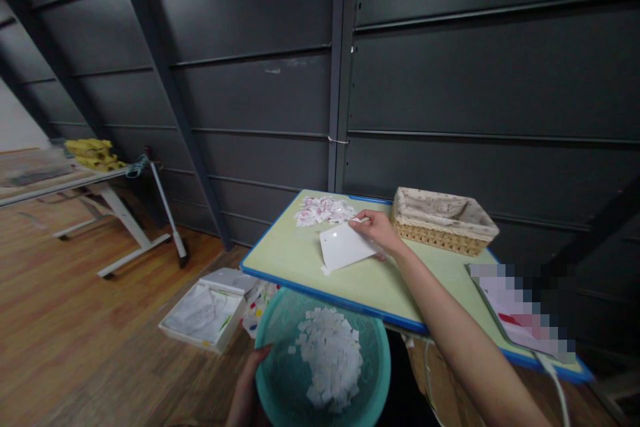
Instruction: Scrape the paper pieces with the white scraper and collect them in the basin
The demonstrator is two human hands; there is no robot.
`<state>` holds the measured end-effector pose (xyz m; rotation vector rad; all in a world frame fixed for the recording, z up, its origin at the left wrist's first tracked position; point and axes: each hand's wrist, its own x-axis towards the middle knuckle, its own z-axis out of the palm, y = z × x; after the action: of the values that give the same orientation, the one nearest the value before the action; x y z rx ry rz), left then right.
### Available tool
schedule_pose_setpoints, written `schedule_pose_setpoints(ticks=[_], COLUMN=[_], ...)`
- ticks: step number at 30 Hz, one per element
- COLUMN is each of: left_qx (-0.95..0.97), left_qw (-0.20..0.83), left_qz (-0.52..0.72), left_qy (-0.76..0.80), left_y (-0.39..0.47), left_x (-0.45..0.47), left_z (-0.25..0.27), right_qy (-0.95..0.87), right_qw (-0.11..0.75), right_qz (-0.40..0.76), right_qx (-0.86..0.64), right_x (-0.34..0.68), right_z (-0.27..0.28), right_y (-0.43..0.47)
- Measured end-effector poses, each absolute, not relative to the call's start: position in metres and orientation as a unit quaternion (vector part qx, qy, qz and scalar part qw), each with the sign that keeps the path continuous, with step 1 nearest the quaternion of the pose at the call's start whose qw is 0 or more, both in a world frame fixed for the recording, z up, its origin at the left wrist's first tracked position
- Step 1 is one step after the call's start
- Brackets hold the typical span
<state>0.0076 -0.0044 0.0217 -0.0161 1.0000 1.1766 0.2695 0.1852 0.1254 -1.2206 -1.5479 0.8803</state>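
My right hand (377,230) pinches the upper right edge of a white card (345,247), which is tilted above the green tabletop (285,247). A small white scrap (326,270) shows at the card's lower corner. Beyond the card lies a pile of white pieces with reddish print (323,209). Below the table's front edge, my left hand (255,367) grips the left rim of a teal plastic basket (384,373). Many small white pieces (330,357) are heaped inside it.
A wicker basket with a cloth liner (440,207) stands at the table's back right. A tablet-like device (515,313), partly blurred out, lies at the right edge. On the floor at left is an open white box (200,317). A dark panelled wall (260,100) rises behind.
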Motion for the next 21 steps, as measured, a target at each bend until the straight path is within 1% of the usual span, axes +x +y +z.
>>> schedule_pose_setpoints(ticks=[3, 6, 8, 12, 14, 18, 21], left_qx=[0.005, 0.025, 0.031, 0.028, 0.03, 0.017, 0.007], left_qw=[0.686, 0.689, 0.693, 0.679, 0.674, 0.69, 0.683], left_qz=[0.541, 0.546, 0.546, 0.551, 0.551, 0.544, 0.545], left_qy=[0.487, 0.475, 0.47, 0.484, 0.491, 0.477, 0.486], left_y=[-0.006, -0.007, -0.008, -0.008, -0.007, -0.008, -0.008], left_x=[0.01, 0.011, 0.011, 0.011, 0.011, 0.012, 0.013], left_z=[0.026, 0.028, 0.029, 0.028, 0.028, 0.03, 0.034], right_qy=[-0.632, -0.628, -0.618, -0.568, -0.558, -0.583, -0.604], right_qw=[0.45, 0.417, 0.419, 0.478, 0.489, 0.468, 0.433], right_qz=[0.419, 0.489, 0.512, 0.522, 0.52, 0.503, 0.524], right_qx=[-0.472, -0.439, -0.425, -0.42, -0.423, -0.433, -0.416], right_x=[0.264, 0.258, 0.256, 0.26, 0.264, 0.263, 0.256], right_z=[0.123, 0.118, 0.116, 0.115, 0.114, 0.114, 0.114], right_y=[0.182, 0.181, 0.182, 0.188, 0.19, 0.189, 0.184])
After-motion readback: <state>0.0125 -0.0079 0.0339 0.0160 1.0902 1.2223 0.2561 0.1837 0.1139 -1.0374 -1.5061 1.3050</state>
